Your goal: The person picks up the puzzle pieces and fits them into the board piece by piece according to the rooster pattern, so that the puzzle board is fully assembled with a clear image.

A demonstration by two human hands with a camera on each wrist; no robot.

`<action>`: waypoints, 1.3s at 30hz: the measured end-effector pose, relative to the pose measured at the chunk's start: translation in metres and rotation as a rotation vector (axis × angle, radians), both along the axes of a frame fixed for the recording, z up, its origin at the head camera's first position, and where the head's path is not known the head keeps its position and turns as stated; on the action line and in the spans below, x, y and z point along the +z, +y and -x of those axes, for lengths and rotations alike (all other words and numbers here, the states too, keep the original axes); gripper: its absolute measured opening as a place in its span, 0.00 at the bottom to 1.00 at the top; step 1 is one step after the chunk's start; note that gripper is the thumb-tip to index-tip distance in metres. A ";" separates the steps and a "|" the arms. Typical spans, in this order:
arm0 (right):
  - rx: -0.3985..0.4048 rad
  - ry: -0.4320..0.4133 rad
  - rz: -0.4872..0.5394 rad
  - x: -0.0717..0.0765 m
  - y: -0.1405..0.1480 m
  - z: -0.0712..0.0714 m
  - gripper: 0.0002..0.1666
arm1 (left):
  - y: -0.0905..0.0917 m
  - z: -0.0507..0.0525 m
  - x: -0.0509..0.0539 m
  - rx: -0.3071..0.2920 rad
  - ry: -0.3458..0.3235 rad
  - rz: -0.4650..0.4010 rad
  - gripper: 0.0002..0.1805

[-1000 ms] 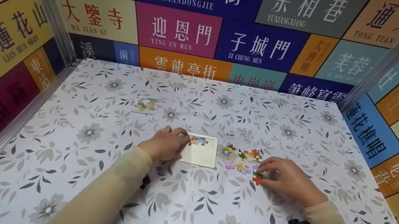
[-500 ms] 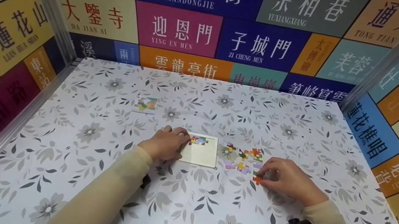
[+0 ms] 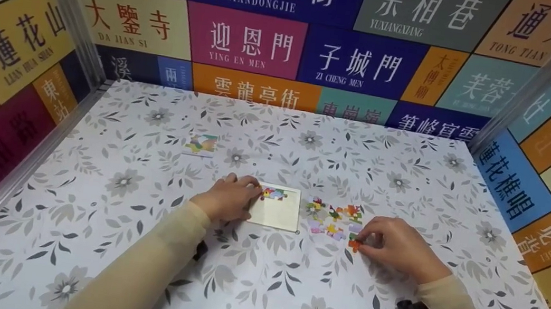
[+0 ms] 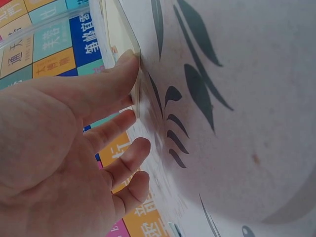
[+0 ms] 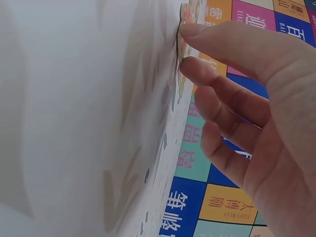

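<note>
A cream puzzle tray [image 3: 275,213] lies on the table, with a few joined colourful pieces [image 3: 274,194] along its top edge. My left hand [image 3: 228,197] grips the tray's left edge between thumb and forefinger; in the left wrist view the other fingers are loosely bent beside the tray [image 4: 123,29]. To the right, my right hand [image 3: 396,246] pinches an orange and green puzzle piece [image 3: 353,243] at the lower right of the loose pieces. Thumb and forefinger meet at that piece's edge in the right wrist view, where my right hand [image 5: 266,113] hides part of it.
Several loose puzzle pieces [image 3: 333,230] lie between the tray and my right hand. A small square picture puzzle [image 3: 200,144] rests farther back on the left. The flower-patterned table [image 3: 259,280] is bounded by walls with colourful lettered panels [image 3: 245,41].
The right thumb and forefinger have shifted slightly on the orange and green piece, and it has moved a little toward the other loose pieces. The left hand and tray stay put.
</note>
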State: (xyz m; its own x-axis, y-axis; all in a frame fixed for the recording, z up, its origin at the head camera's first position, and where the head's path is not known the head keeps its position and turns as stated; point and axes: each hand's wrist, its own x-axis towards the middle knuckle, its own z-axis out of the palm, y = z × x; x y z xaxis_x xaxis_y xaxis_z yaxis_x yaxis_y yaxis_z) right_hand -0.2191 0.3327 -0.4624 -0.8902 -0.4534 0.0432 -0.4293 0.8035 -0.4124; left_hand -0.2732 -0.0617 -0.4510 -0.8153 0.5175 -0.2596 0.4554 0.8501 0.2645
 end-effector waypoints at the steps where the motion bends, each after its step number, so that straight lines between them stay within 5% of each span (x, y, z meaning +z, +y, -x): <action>1: -0.001 0.005 0.001 0.000 -0.001 0.000 0.09 | 0.000 0.000 0.000 0.000 0.000 -0.003 0.36; 22: 0.000 0.074 0.025 0.005 -0.017 0.011 0.09 | -0.001 0.001 -0.002 0.006 0.004 -0.009 0.36; 39: 0.088 0.169 0.010 0.007 -0.033 0.022 0.08 | 0.001 0.000 -0.001 0.011 0.019 -0.014 0.35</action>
State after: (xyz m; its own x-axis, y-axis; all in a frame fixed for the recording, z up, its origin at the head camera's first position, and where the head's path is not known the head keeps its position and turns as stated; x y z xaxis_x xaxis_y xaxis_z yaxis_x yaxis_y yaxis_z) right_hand -0.2409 0.2997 -0.4558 -0.8269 -0.5282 0.1933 -0.5615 0.7561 -0.3360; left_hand -0.2730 -0.0608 -0.4516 -0.8258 0.5120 -0.2364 0.4511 0.8513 0.2681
